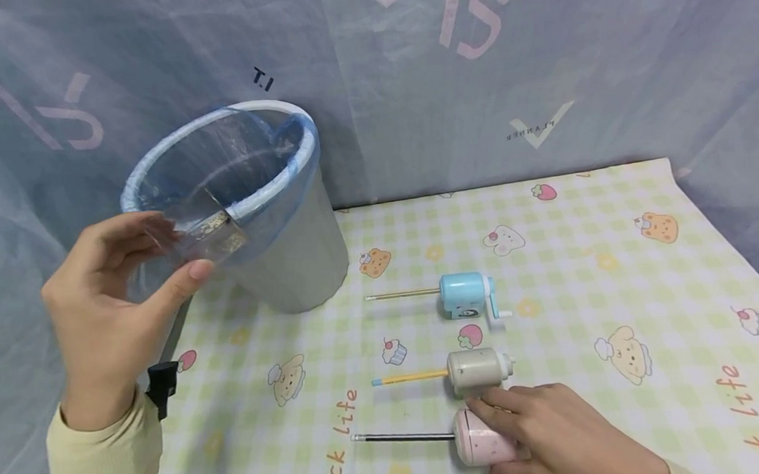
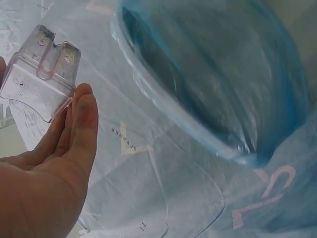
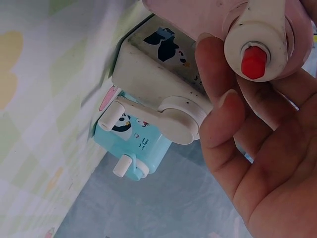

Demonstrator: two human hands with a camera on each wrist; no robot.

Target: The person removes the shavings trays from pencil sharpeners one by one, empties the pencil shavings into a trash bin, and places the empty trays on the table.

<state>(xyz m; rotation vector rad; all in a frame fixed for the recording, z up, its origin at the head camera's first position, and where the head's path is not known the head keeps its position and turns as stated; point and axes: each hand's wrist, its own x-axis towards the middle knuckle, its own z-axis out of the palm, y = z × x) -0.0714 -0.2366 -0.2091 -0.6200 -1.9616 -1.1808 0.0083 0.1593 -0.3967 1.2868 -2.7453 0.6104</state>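
The left hand [image 1: 105, 297] pinches the clear tray [image 1: 210, 235] near the bin's [image 1: 293, 264] mouth, twin-chambered end pointing away from the fingers; the right hand [image 1: 554, 429], farther off, grips the pink sharpener [image 1: 483, 439].

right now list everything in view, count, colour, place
Round lined bin: one, grey, blue liner, back left
Clear plastic container: one, transparent, near bin
Blue crank sharpener: one, light blue, farthest
Cream crank sharpener: one, cream, middle
Pink crank sharpener: one, pink, nearest
Slim pencils: three, gold, yellow, black, one per sharpener
Checked tablecloth: one, green and white, underneath
Printed backdrop: one, grey blue, behind
Wrist fitting: one, black, left wrist
Fabric sleeves: two, pale yellow, forearms
Left hand: one, holding container
Right hand: one, gripping pink sharpener
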